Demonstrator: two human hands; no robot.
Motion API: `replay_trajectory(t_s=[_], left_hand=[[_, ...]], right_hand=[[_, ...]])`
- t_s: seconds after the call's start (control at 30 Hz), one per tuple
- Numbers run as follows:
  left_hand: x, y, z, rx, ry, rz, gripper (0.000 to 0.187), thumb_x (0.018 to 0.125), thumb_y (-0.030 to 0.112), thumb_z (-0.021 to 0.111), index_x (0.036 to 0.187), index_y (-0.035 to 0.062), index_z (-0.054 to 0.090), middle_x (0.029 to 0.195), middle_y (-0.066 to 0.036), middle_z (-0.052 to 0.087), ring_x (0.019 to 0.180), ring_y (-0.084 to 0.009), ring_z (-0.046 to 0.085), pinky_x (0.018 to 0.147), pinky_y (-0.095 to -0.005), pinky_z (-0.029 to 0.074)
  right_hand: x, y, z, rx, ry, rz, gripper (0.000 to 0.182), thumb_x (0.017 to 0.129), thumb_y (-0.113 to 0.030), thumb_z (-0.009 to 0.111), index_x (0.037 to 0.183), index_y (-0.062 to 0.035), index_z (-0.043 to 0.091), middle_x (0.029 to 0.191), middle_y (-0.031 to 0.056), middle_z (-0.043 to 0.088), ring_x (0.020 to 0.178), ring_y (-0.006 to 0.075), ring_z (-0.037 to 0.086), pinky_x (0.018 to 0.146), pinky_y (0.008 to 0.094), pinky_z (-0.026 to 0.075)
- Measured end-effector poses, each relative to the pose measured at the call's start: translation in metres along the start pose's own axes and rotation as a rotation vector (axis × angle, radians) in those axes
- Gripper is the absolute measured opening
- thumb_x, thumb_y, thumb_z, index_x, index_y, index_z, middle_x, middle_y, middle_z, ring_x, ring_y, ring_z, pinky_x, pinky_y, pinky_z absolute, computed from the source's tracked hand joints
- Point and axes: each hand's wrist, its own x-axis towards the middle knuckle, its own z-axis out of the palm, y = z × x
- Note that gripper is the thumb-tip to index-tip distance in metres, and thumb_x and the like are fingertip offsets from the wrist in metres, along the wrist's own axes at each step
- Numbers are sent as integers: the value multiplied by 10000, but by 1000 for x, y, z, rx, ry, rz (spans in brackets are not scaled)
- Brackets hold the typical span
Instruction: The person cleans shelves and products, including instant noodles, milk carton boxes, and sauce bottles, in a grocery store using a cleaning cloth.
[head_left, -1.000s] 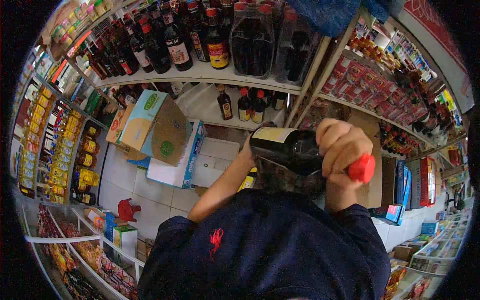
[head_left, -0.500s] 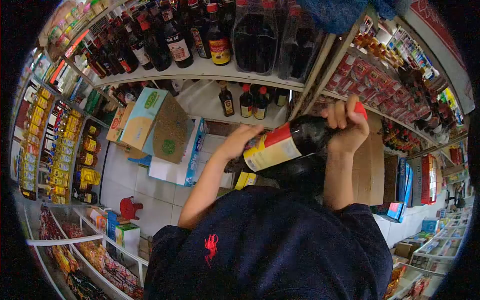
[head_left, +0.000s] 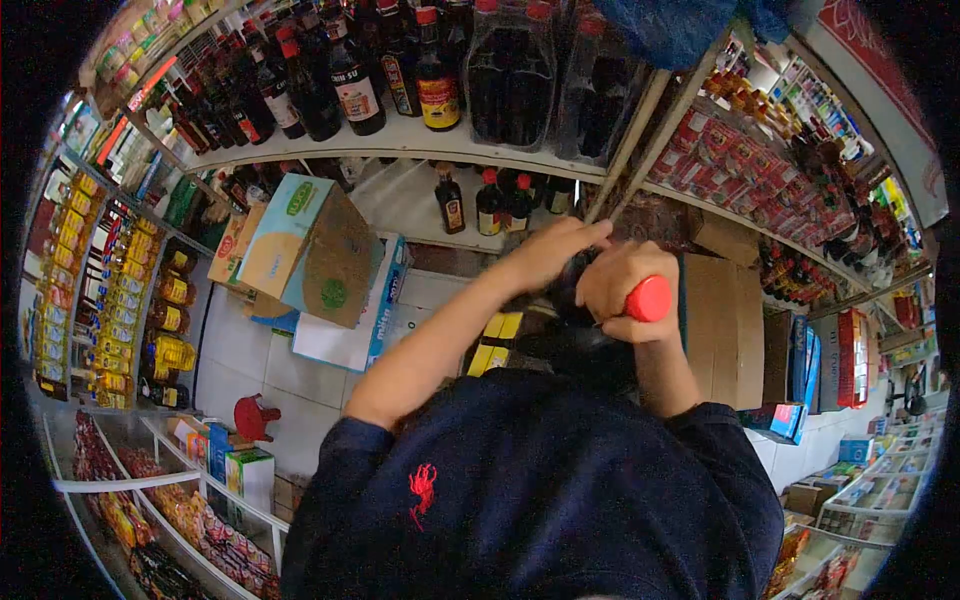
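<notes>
The right hand (head_left: 618,290) is clenched around the neck of a dark glass bottle with a red cap (head_left: 648,298); at its ten o'clock, the left hand (head_left: 548,252) lies fingers extended against the bottle's body.

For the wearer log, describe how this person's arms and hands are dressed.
Both forearms are bare; dark navy sleeves are pushed up to about the elbows. The top is the same dark navy, with a small red emblem on the chest. The left hand and right hand wear no gloves, and no rings or watch can be made out.
</notes>
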Motion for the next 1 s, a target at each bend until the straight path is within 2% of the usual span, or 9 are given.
replay_trajectory(t_s=[0.07, 0.17, 0.27, 0.5, 0.53, 0.7, 0.87, 0.93, 1.0], left_hand=[[6, -3, -2, 291, 10, 310, 418, 872, 340, 399, 1040, -12, 550, 1050, -78, 569, 930, -155, 516, 785, -320, 399], [16, 1, 6, -374, -222, -201, 376, 855, 321, 415, 1042, 31, 562, 1051, -83, 568, 948, -172, 533, 866, -324, 397], [8, -22, 18, -563, -248, -183, 370, 858, 305, 396, 1052, 26, 542, 1045, -94, 567, 940, -191, 538, 858, -338, 405], [-33, -82, -21, -1266, -262, -131, 352, 872, 248, 330, 1088, 8, 471, 1022, -135, 563, 913, -258, 557, 832, -384, 434], [-31, -80, -14, -1098, 67, -232, 370, 871, 289, 331, 1067, 22, 495, 1021, -134, 564, 902, -263, 559, 826, -392, 436], [-28, -67, 7, -984, 567, -376, 402, 858, 366, 380, 1038, 44, 540, 987, -106, 586, 874, -224, 570, 795, -333, 447], [-39, -114, -2, -783, 682, -297, 407, 825, 401, 477, 889, 18, 599, 850, -87, 618, 733, -178, 590, 640, -314, 461], [-43, -108, -5, 91, 814, -465, 446, 834, 391, 474, 724, -23, 600, 680, -96, 613, 591, -190, 571, 560, -337, 431], [-48, -148, -7, 58, 801, -306, 505, 844, 370, 467, 591, -63, 533, 527, -110, 550, 492, -176, 509, 506, -354, 382]], right_hand=[[7, -3, -8, 100, -27, -12, 167, 496, -37, 650, 568, -24, 500, 497, 79, 521, 445, 230, 531, 488, 314, 457], [15, 0, -22, 640, -167, -72, 183, 490, -27, 612, 576, -49, 451, 458, 65, 491, 336, 201, 460, 403, 329, 427], [14, -3, -33, 868, -12, -118, 143, 589, -44, 584, 657, -47, 459, 437, 32, 484, 321, 127, 441, 385, 268, 419], [-5, -44, -55, 357, 169, -341, 169, 588, -93, 558, 678, -97, 415, 419, 6, 435, 346, 137, 434, 431, 285, 402], [-5, -45, -46, 360, 169, -339, 169, 588, -93, 558, 678, -97, 415, 419, 6, 435, 346, 137, 434, 431, 285, 402], [-2, -32, -2, 49, 182, -142, 254, 648, -189, 719, 725, -75, 506, 588, 90, 577, 587, 240, 597, 682, 406, 470], [-7, -17, -3, -241, -114, -16, 218, 655, -196, 703, 724, -76, 534, 656, 83, 611, 745, 271, 611, 758, 439, 437], [-18, -6, -3, -272, -133, 106, 207, 655, -202, 696, 665, -94, 520, 648, 84, 609, 734, 280, 612, 766, 453, 422], [-33, 11, -6, -27, 77, 160, 199, 687, -195, 658, 597, -96, 510, 618, 73, 601, 688, 268, 614, 766, 420, 425]])
